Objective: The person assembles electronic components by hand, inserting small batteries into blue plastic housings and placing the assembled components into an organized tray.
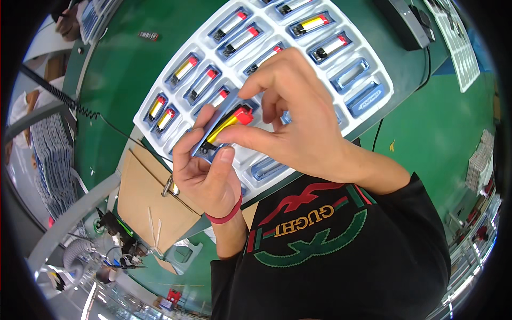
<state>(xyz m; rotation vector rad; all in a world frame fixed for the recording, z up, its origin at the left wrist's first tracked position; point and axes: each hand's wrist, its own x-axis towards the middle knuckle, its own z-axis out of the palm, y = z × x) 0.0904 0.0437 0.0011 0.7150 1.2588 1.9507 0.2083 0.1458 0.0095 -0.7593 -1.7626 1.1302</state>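
1) Blue insert [224, 109], tilted above the near left part of the white tray [377, 66], with a yellow pack [227, 124] against its hollow, red end toward the tray's right side
2) With the left hand [208, 178], over the tray's near left edge, pinches the insert between thumb and curled fingers in a narrow grip
3) With the right hand [306, 120], over the tray's near middle, rests the thumb on the pack's yellow body and bends the index finger to the insert's upper end, other fingers loosely curled; cannot tell if gripping or only pressing
4) Cannot tell the depth of the pack in the insert, with the thumb partly in front
5) Done, by the look of it: many filled inserts along the tray's left side and far part, among them a white-and-red pack [232, 24] and a yellow-and-red pack [312, 24]
6) Left, as a judgement: the insert in hand, a bare insert [341, 84] at the tray's right side, another bare insert [266, 169] at its near edge, and a blue piece [365, 100] without visible pack at its near right corner
7) Seems past halfway; cannot give a full count, with both hands over part of the tray
8) Beyond the tray's near left edge, a brown cardboard sheet [138, 192]
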